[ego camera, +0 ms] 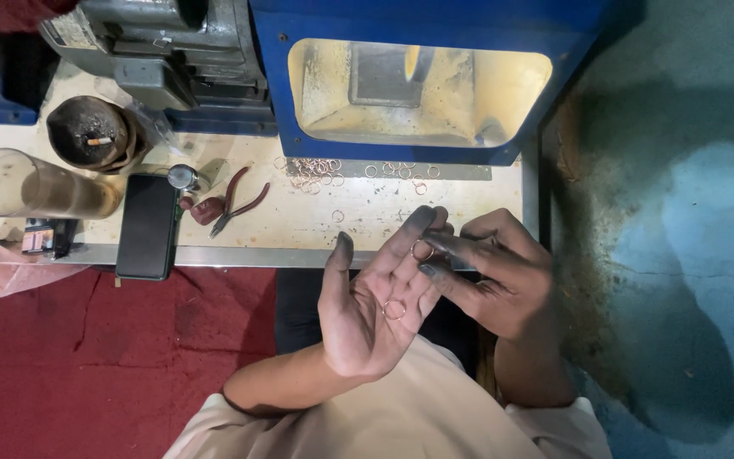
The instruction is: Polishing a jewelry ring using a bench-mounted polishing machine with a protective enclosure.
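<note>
My left hand (375, 297) lies palm up in front of me, soot-stained, with a small copper ring (394, 309) resting on the palm. A second copper ring (421, 249) sits on its fingers. My right hand (494, 276) comes in from the right and pinches that second ring with its blackened fingertips. Both hands hover just off the front edge of the workbench (299, 223).
Several loose copper rings (316, 170) lie on the bench below a blue machine (418, 85) with a lit opening. Red-handled pliers (235, 200), a black phone (146, 225), a glass tumbler (31, 187) and an ashtray (88, 132) sit at left. Red cloth (87, 357) covers the floor.
</note>
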